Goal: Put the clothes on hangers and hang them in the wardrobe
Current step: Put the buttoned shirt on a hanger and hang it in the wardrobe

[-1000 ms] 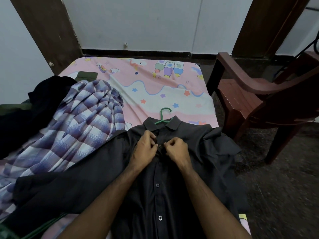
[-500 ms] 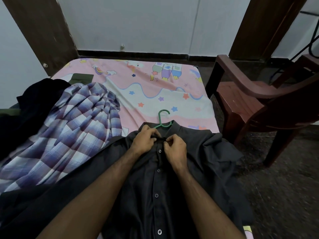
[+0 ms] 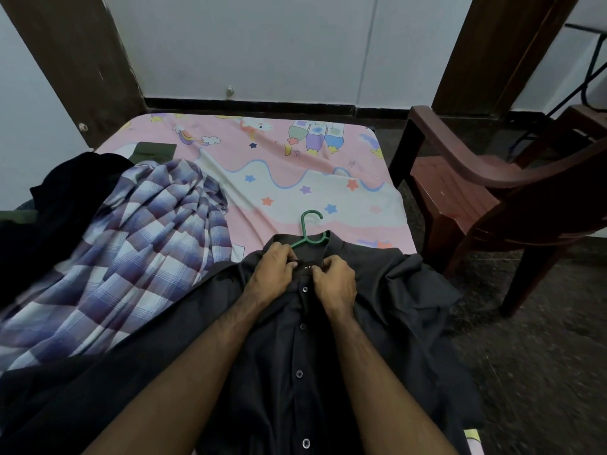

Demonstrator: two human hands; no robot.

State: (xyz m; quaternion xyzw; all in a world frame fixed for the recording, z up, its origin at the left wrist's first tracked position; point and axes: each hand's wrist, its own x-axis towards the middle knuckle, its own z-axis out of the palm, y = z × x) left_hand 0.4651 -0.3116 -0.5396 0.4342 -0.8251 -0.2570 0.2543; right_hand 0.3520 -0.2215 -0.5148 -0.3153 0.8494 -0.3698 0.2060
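A dark grey button-up shirt [image 3: 377, 316] lies flat on the bed, front up, with a green hanger [image 3: 310, 231] inside it; only the hook and neck of the hanger stick out past the collar. My left hand [image 3: 274, 272] pinches the left edge of the collar opening. My right hand [image 3: 335, 282] pinches the right edge, just above the top fastened button. A small label shows between my hands. A purple and white checked shirt [image 3: 131, 264] lies crumpled to the left.
The bed has a pink cartoon-print sheet [image 3: 262, 165]. Dark clothes [image 3: 65, 198] are heaped at the far left. A brown plastic chair [image 3: 486, 205] stands right of the bed on a dark floor. White wall and brown door frames lie behind.
Both hands have moved up the shirt front from a lower button to the collar opening near the hanger. The view has tilted slightly.
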